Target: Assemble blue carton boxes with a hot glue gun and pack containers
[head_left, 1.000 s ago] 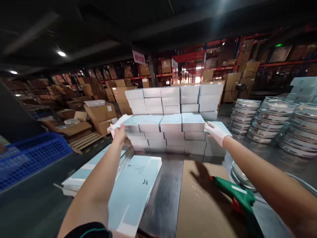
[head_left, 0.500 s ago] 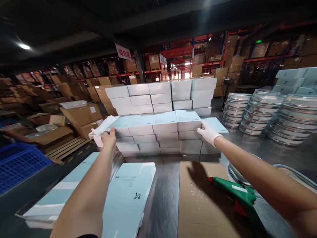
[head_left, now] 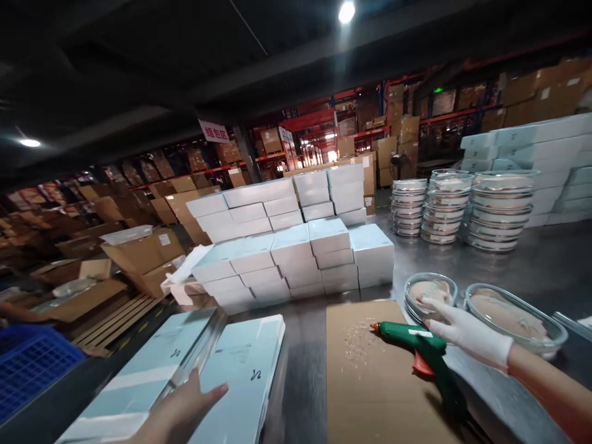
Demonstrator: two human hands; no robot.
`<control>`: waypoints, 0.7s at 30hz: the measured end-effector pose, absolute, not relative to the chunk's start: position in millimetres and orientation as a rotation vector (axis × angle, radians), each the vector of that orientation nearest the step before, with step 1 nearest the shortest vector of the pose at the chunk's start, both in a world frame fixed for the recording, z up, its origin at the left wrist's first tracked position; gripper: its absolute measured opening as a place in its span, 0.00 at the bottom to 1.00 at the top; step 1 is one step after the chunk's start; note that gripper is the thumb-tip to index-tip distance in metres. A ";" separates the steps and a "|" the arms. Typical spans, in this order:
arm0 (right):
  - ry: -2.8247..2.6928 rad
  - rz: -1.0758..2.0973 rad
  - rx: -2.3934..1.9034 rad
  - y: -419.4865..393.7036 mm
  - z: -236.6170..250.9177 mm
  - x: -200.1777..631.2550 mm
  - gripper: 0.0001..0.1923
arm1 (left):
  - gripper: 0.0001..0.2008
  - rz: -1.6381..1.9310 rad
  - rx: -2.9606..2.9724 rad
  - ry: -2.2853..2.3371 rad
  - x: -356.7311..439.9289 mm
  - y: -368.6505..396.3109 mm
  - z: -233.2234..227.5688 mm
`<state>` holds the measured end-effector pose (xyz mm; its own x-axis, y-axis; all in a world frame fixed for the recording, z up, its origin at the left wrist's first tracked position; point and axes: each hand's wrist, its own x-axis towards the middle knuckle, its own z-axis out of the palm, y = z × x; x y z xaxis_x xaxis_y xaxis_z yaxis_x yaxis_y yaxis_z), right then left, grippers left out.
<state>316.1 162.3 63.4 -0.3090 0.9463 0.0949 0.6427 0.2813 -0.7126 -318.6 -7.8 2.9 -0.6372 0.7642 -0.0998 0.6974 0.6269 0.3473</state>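
My bare left hand [head_left: 185,404] is over a stack of flat light-blue printed box sheets [head_left: 245,351], thumb and forefinger spread, holding nothing. My right hand [head_left: 467,336], in a white glove, reaches over a small glass dish [head_left: 428,287] with its fingers apart at the near rim; whether they touch the glass I cannot tell. Beside that dish sits a larger oval glass dish [head_left: 513,317]. A green glue gun [head_left: 411,336] with a red trigger lies on a brown cardboard sheet [head_left: 365,388], left of my right hand.
Rows of white-sided boxes with light-blue tops [head_left: 291,246] stand across the table's middle. Stacked glass dishes [head_left: 499,209] rise at the right, before more light-blue boxes [head_left: 550,160]. Another pile of blue sheets [head_left: 148,351] lies left. A blue crate [head_left: 37,364] is on the floor.
Both hands have left the row of boxes. My left hand has come back down over the blue sheets; my right hand has moved right and nearer, to the small glass dish. The view has turned right.
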 end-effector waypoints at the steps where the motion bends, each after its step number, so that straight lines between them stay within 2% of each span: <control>1: -2.025 0.829 -1.419 152.8 57.9 321.8 0.37 | 0.36 0.358 1.172 2.590 -313.7 -17.0 -4.4; 4: -2.013 0.981 -1.339 129.5 48.1 320.7 0.38 | 0.35 0.369 1.088 2.604 -304.2 -27.4 -2.0; 9: -2.071 1.059 -1.230 105.5 31.3 295.7 0.37 | 0.38 0.787 1.041 2.723 -275.8 -23.8 56.3; 12: -2.084 1.115 -1.118 97.2 22.6 274.8 0.45 | 0.33 1.238 1.023 2.322 -222.3 -22.7 90.1; 14: -2.004 1.206 -0.993 90.9 24.1 257.1 0.56 | 0.37 1.478 0.944 1.815 -172.6 -21.7 99.9; 16: -1.869 1.317 -0.825 83.0 32.9 239.9 0.65 | 0.37 1.476 0.997 1.539 -123.7 -19.8 95.8; 17: -1.787 1.371 -0.736 78.8 39.0 233.0 0.65 | 0.38 1.408 1.066 1.397 -103.4 -18.5 88.8; 21: -1.540 1.435 -0.519 64.8 58.8 225.2 0.56 | 0.42 1.165 1.227 1.063 -57.8 -9.5 48.2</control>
